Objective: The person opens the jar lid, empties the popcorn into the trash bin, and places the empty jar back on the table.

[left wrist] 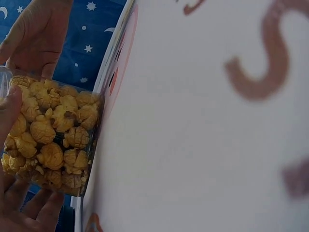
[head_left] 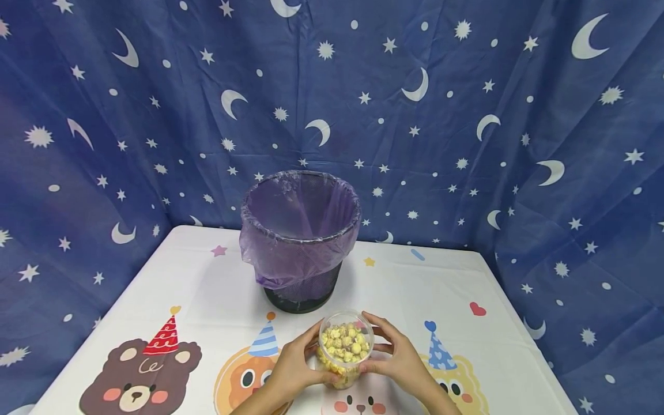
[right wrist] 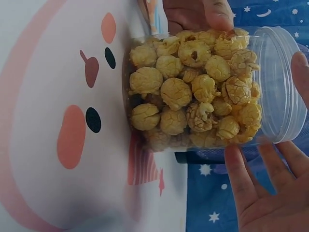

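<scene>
A clear plastic jar (head_left: 344,349) of caramel popcorn (right wrist: 193,92) is between both hands at the front of the table. Its top shows no lid, and popcorn fills it to somewhat below the rim. My left hand (head_left: 297,364) holds the jar's left side, thumb on the near face and fingers round the back. From the right, my right hand (head_left: 396,358) holds it near the rim, thumb in front and fingers spread behind. In the left wrist view, the popcorn jar (left wrist: 48,135) has its base right at the white tablecloth.
Behind the jar stands a black mesh waste bin (head_left: 306,294) lined with a purple plastic bag (head_left: 301,259). The white tablecloth (head_left: 207,282) carries printed cartoon animals in party hats. A blue curtain (head_left: 332,104) with moons and stars hangs round the back and sides.
</scene>
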{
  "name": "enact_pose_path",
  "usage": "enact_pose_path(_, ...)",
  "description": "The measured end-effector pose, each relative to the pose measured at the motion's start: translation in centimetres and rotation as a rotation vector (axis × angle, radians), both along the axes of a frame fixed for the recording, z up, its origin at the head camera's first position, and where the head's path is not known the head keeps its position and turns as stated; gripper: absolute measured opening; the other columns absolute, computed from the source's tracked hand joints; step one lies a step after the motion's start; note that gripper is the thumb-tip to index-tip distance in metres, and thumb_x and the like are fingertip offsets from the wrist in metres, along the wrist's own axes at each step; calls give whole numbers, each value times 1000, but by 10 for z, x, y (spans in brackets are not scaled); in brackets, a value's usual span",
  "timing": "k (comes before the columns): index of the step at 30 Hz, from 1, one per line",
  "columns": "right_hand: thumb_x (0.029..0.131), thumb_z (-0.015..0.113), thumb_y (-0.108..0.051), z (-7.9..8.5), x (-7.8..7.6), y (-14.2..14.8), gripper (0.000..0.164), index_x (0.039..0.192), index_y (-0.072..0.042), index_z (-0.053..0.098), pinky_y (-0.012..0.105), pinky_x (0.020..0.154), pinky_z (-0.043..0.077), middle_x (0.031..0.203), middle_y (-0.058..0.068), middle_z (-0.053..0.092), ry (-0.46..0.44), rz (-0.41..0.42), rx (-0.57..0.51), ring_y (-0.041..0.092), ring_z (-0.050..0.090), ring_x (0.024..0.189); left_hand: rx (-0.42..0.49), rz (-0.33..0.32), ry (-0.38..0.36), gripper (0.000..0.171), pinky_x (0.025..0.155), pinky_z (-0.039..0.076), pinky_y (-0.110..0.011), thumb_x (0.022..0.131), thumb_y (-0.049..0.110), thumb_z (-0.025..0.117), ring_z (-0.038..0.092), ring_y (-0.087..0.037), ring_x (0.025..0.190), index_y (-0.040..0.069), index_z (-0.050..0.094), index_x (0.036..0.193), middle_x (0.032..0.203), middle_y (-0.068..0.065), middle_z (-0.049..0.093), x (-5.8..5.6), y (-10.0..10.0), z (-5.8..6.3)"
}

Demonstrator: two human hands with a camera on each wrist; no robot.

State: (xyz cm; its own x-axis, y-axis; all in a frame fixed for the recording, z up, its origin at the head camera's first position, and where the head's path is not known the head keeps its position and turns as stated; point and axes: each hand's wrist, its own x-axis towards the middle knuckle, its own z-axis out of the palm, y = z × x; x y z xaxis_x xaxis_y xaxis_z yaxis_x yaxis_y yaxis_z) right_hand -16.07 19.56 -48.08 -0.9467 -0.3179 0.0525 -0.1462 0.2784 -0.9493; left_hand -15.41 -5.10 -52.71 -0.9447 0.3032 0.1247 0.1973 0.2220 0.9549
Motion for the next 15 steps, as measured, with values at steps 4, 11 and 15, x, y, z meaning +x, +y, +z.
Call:
enact_pose_path(4,71,89,-17,3,2,-1,86,144,-34,46,27,95,56,146,-2,48,-9,-12,19,25,53,126,-11,-6,-7,106,104,51,-34,64,37,91,57,-31,126,5,39,150,144,-14,53,0,-1,-1)
enact_pose_path(11,71,89,-18,6,6,-3,90,148,-30,43,28,98,54,149,2,44,68,-1,45,28,48,131,4,-14,-19,104,104,51,-36,64,35,91,58,-31,125,6,39,149,144,-14,53,1,-1,1)
enact_pose_path(15,69,90,-19,7,8,-7,95,150,-29,40,27,108,47,151,2,43,124,-11,49,19,44,136,8,-12,-17,104,104,51,-37,64,34,92,59,-31,124,6,39,149,143,-15,53,1,-2,3)
